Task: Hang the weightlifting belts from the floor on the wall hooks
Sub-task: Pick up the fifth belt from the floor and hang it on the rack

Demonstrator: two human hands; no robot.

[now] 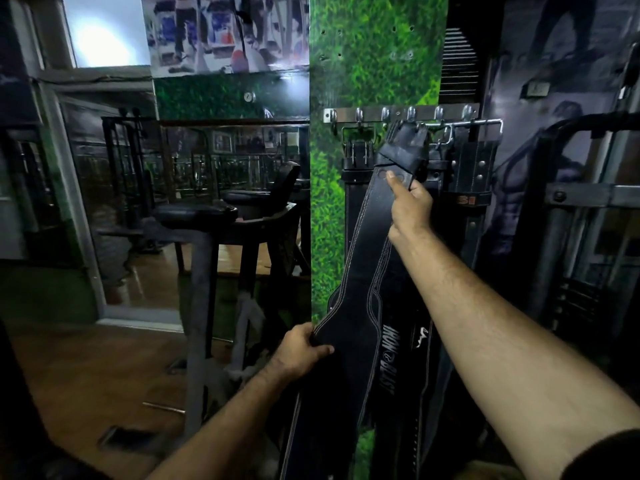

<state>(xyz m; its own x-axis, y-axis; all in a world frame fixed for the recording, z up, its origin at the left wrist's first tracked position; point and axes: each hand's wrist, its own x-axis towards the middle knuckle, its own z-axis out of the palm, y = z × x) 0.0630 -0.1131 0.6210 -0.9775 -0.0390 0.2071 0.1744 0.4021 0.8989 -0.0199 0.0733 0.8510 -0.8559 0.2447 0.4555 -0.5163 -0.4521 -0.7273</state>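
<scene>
Black leather belt (349, 271) is mid-hanging: right hand (410, 202) pinches its top, left hand (301, 351) grips its edge; next, its buckle must catch the hook rail (398, 114).

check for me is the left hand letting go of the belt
No, the left hand grips the wide lower edge of the belt while the right hand holds its upper end.

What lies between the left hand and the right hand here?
In the head view, the black weightlifting belt spans it: the left hand grips its wide edge, the right hand pinches its narrow end below the hook rail.
</scene>
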